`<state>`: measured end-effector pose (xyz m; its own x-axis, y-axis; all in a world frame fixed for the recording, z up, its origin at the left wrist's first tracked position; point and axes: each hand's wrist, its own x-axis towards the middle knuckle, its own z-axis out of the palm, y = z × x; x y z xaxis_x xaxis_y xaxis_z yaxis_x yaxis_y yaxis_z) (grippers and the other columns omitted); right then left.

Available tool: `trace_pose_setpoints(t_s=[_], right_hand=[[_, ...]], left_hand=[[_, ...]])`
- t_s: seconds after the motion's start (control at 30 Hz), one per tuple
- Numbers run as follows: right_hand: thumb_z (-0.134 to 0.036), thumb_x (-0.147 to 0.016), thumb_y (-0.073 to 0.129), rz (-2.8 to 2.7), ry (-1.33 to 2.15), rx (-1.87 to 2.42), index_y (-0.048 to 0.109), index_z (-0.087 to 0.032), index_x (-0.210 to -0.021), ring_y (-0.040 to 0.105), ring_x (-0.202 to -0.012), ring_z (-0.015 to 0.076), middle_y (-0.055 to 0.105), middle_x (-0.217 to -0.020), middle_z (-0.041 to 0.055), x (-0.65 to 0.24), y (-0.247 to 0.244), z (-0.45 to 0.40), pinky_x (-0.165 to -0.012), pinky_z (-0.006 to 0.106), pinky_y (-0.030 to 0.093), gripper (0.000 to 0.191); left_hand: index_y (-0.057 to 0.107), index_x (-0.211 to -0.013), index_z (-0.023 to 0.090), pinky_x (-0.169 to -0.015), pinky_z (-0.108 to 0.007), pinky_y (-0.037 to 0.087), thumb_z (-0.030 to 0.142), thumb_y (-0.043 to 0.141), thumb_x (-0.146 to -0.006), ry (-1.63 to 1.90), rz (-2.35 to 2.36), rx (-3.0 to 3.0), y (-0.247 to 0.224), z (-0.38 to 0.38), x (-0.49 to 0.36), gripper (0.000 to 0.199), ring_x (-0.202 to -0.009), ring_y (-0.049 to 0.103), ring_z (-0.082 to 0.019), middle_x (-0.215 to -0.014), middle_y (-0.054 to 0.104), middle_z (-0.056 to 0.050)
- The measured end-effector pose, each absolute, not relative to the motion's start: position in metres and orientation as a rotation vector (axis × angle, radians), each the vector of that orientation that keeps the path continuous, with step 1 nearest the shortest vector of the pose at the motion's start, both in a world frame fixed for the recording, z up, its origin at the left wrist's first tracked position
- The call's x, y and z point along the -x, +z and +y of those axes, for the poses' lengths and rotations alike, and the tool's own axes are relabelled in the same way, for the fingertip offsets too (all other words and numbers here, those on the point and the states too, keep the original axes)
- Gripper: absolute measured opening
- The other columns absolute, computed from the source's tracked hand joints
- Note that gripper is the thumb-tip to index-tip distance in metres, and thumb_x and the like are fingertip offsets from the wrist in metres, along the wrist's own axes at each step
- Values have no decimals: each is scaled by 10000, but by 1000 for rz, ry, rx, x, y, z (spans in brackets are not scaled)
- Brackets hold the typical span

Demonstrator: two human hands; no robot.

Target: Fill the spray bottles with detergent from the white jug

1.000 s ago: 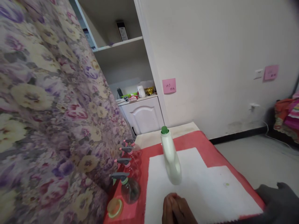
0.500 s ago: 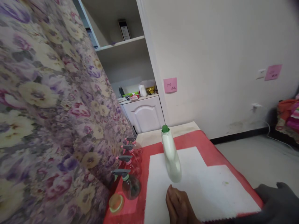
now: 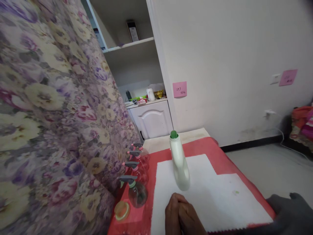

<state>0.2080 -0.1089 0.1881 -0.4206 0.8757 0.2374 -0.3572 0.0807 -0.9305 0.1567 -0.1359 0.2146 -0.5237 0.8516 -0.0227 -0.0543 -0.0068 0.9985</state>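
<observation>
My left hand [image 3: 172,215] and my right hand [image 3: 190,218] are pressed together at the bottom middle, over a white mat [image 3: 215,202]. Their fingers are closed, and nothing shows between them. Just beyond the fingertips stands a pale green plastic bottle [image 3: 180,163] without a cap, apart from both hands. A darker green spout shows in its threaded neck. To the left, several spray bottles line the table; the nearest is a clear grey spray bottle [image 3: 137,195] with a grey trigger head. In front of it sits a small round yellowish lid or tub [image 3: 121,210].
A red cloth [image 3: 200,146] lies under the mat. A floral curtain [image 3: 61,107] hangs close on the left. Behind are a white cabinet [image 3: 154,119] and a wall with a pink note [image 3: 180,89]. A dark grey shape [image 3: 290,210] at lower right is unclear.
My left hand has come up beside my right hand, and the two are now pressed together. The view has shifted slightly. The bottles stay where they were.
</observation>
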Motion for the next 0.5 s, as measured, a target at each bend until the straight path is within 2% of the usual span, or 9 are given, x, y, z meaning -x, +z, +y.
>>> trace_pose_setpoints(t_s=[0.1, 0.2, 0.33, 0.5], right_hand=[[-573, -923, 376, -1299, 1529, 520, 373, -231, -549, 293, -454, 106, 290, -462, -82, -208, 206, -102, -496, 265, 311, 507], [-588, -929, 360, -1318, 1487, 546, 340, -239, -490, 318, -449, 113, 290, -425, -73, -207, 217, -95, -517, 270, 335, 561], [-680, -865, 400, -1253, 1446, 644, 345, -235, -538, 319, -493, 110, 307, -498, -73, -206, 218, -91, -492, 259, 311, 555], [-696, -864, 379, -1257, 1439, 682, 350, -228, -537, 309, -510, 108, 300, -503, -72, -208, 210, -95, -494, 258, 305, 571]], left_hand=[[681, -763, 195, -746, -326, 555, 677, 518, -764, 1695, 1603, -858, 223, -133, -154, 508, -854, 681, -253, -797, 729, -61], [685, -800, 221, -833, -308, 543, 604, 565, -777, 1771, 1652, -857, 229, -129, -157, 401, -971, 668, -249, -934, 741, -69], [648, -720, 248, -746, -291, 550, 621, 517, -806, 1675, 1616, -915, 231, -129, -164, 405, -877, 669, -241, -772, 717, -46], [668, -818, 238, -770, -284, 544, 625, 511, -810, 1663, 1624, -885, 224, -134, -167, 418, -915, 662, -233, -867, 723, -53]])
